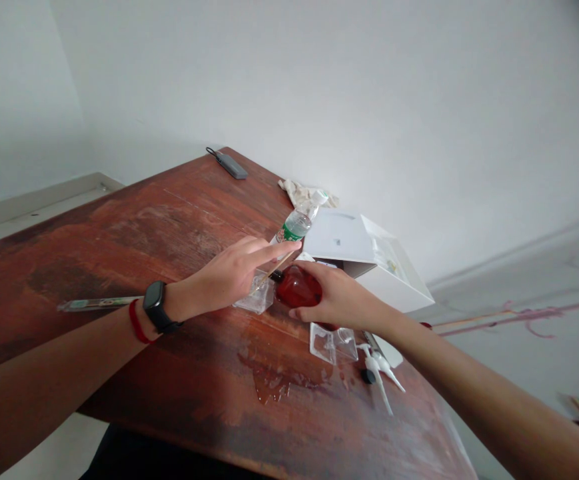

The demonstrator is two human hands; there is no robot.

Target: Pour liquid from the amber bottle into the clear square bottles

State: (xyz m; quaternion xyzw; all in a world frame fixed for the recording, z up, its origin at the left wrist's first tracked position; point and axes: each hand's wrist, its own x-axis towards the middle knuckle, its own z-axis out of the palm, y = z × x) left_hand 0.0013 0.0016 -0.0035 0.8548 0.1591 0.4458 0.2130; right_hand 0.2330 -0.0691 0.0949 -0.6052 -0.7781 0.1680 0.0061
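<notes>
My right hand (326,290) is wrapped round a rounded bottle of dark red liquid (299,287). The bottle is tipped on its side, its black neck pointing left over a small clear plastic box (256,300). Closed on a thin wooden stick (272,270), my left hand (236,270) is just above the box, with its index finger stretched out to the right. The stick slants down past the bottle's neck towards the box. How full the box is, I cannot tell. Behind my left hand is a clear water bottle with a green label (293,227).
A puddle (269,383) wets the wooden table (169,380). At right are another clear plastic box (330,343), white pump heads (379,373) and a black cap (368,377). An open white carton (339,237), cloth (294,190), grey device (232,165) and wrapped stick (99,303) lie around.
</notes>
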